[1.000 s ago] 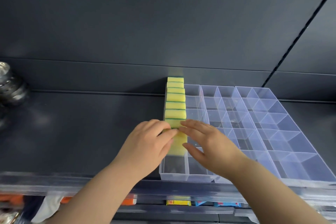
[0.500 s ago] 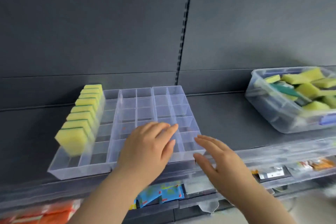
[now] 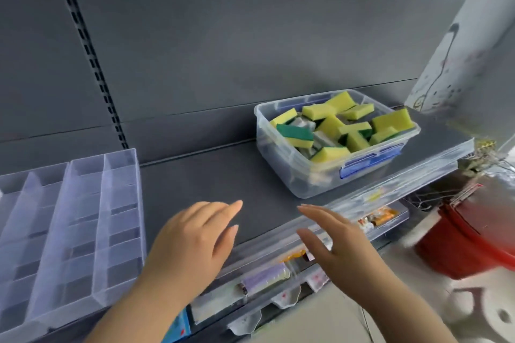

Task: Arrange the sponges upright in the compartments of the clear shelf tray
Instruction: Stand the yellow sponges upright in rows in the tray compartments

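Noted at lower centre of frame: left hand (image 3: 192,239), palm down over the dark shelf (image 3: 209,181), fingers (image 3: 223,211) straight and close together, gripping nothing; contact with the shelf not determinable. Noted just right of it, well apart from it: right hand (image 3: 334,248), over the shelf's clear front lip, fingers (image 3: 315,210) extended and slightly spread, thumb out, likewise holding nothing. Located at left edge of frame, partly cut off: clear shelf tray (image 3: 69,231), sitting on the shelf beside the left hand, its grid of dividers visible. Located at upper right of centre: sponges (image 3: 331,125), yellow with green scouring faces, lying jumbled at mixed angles inside a clear bin (image 3: 306,175) with a blue latch, on the same shelf and well apart from the tray and from both hands. Seen at far right, below shelf level: red bucket (image 3: 468,245), blurred. Packaged goods on the lower shelf too blurred to identify.
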Available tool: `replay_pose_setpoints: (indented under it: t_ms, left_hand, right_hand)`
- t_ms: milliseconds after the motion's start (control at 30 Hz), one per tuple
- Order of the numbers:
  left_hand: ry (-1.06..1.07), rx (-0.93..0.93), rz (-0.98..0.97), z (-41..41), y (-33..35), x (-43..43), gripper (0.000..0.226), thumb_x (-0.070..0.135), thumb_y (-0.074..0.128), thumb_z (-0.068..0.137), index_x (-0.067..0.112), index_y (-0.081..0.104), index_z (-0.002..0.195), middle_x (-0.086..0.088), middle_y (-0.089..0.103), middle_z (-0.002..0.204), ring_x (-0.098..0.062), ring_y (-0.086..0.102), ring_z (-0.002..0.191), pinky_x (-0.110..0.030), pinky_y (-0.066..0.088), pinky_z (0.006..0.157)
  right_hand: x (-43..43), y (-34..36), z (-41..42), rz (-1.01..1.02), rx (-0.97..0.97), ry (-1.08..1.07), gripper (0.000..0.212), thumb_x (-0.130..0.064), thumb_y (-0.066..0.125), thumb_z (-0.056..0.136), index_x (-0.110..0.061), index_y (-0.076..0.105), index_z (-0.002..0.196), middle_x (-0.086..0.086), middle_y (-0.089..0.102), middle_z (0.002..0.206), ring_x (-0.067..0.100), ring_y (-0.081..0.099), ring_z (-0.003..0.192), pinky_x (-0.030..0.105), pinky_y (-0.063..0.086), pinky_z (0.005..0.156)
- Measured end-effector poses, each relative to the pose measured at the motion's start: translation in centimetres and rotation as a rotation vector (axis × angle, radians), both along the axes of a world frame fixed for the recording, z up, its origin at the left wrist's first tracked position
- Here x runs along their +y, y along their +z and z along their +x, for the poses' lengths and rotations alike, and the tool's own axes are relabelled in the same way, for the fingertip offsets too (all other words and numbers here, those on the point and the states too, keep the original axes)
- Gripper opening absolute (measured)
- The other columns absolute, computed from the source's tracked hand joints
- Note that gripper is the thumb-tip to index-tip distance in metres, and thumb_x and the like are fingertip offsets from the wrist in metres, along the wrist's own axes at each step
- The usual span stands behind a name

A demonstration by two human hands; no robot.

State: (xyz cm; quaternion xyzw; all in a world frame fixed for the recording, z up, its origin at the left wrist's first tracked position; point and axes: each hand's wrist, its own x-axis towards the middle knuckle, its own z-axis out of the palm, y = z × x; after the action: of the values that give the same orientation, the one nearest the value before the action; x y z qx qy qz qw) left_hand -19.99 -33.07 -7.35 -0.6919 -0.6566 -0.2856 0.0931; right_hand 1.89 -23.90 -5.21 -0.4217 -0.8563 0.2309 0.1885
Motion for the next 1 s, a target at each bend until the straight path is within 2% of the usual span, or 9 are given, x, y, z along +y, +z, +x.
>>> replay_pose_setpoints:
  t_ms: [100,167,333,433,567,633,733,900,1000]
  left_hand:
    - [-0.022,-0.019,0.066,-0.7,0.7,4.3,0.040,0.031,0.042,0.091,0.014,0.063,0.121,0.004,0.067,0.102,-0.014,0.060,0.095,-0.031,0.054,0.075]
    - [-0.036,-0.025,0.104,-0.9,1.3,7.1,0.040,0.030,0.044,0.091,0.013,0.062,0.122,0.004,0.066,0.103,-0.014,0.059,0.096,-0.029,0.051,0.077]
    - [-0.101,-0.007,0.149,-0.3,3.1,14.0,0.041,0.029,0.045,0.091,0.011,0.060,0.124,0.002,0.066,0.104,-0.013,0.055,0.097,-0.026,0.043,0.081]
    - [-0.164,-0.003,0.158,1.0,3.6,17.5,0.041,0.029,0.046,0.091,0.010,0.059,0.125,0.001,0.066,0.105,-0.013,0.056,0.098,-0.025,0.043,0.085]
    - [-0.199,-0.025,0.151,2.9,3.6,21.2,0.041,0.030,0.047,0.091,0.011,0.059,0.126,0.003,0.064,0.104,-0.012,0.057,0.098,-0.027,0.045,0.085]
    - [-0.201,-0.031,0.132,3.9,3.3,23.0,0.042,0.031,0.047,0.091,0.012,0.058,0.126,0.005,0.064,0.105,-0.010,0.057,0.098,-0.027,0.046,0.084]
    - [-0.165,-0.024,0.086,5.6,3.0,25.8,0.041,0.032,0.045,0.090,0.013,0.059,0.125,0.006,0.064,0.106,-0.007,0.057,0.099,-0.027,0.046,0.082]
    - [-0.018,-0.042,0.019,9.8,3.7,30.8,0.041,0.034,0.042,0.091,0.017,0.063,0.121,0.007,0.066,0.104,-0.006,0.057,0.095,-0.026,0.045,0.082]
    - [0.084,-0.029,0.016,12.6,4.4,33.0,0.040,0.034,0.042,0.090,0.018,0.066,0.118,0.008,0.065,0.103,-0.006,0.055,0.096,-0.024,0.042,0.085]
  right_hand:
    - [3.7,1.4,0.9,0.074,0.080,-0.063,0.046,-0.052,0.044,0.084,-0.039,0.047,0.128,-0.035,0.041,0.118,-0.020,0.039,0.106,-0.001,0.028,0.086]
    - [5.7,2.1,1.3,0.153,0.167,-0.106,0.038,-0.055,0.046,0.087,-0.041,0.050,0.122,-0.038,0.043,0.114,-0.027,0.038,0.104,-0.006,0.025,0.085]
    - [9.3,2.7,2.9,0.223,0.283,-0.210,0.036,-0.054,0.045,0.080,-0.049,0.050,0.115,-0.035,0.055,0.112,-0.018,0.045,0.110,-0.004,0.028,0.087]
    - [11.6,2.0,4.3,0.207,0.318,-0.264,0.036,-0.053,0.047,0.078,-0.046,0.052,0.113,-0.036,0.048,0.119,-0.018,0.047,0.107,-0.004,0.029,0.085]
    - [16.3,1.5,6.7,0.184,0.301,-0.293,0.036,-0.053,0.048,0.078,-0.046,0.052,0.113,-0.036,0.050,0.117,-0.016,0.049,0.106,-0.003,0.032,0.084]
    - [19.4,1.7,8.1,0.185,0.295,-0.285,0.032,-0.046,0.057,0.081,-0.044,0.053,0.112,-0.034,0.054,0.113,-0.017,0.049,0.105,-0.003,0.032,0.084]
    - [25.2,2.0,10.4,0.191,0.309,-0.270,0.036,-0.023,0.067,0.082,-0.042,0.054,0.109,-0.034,0.056,0.104,-0.021,0.047,0.102,-0.004,0.033,0.081]
    - [34.5,2.7,12.5,0.121,0.231,-0.113,0.034,-0.025,0.064,0.082,-0.036,0.056,0.113,-0.034,0.051,0.104,-0.023,0.046,0.098,-0.005,0.034,0.078]
    - [39.4,3.2,12.2,0.123,0.130,0.048,0.035,-0.026,0.063,0.084,-0.033,0.057,0.118,-0.025,0.055,0.109,-0.010,0.052,0.095,0.000,0.036,0.077]
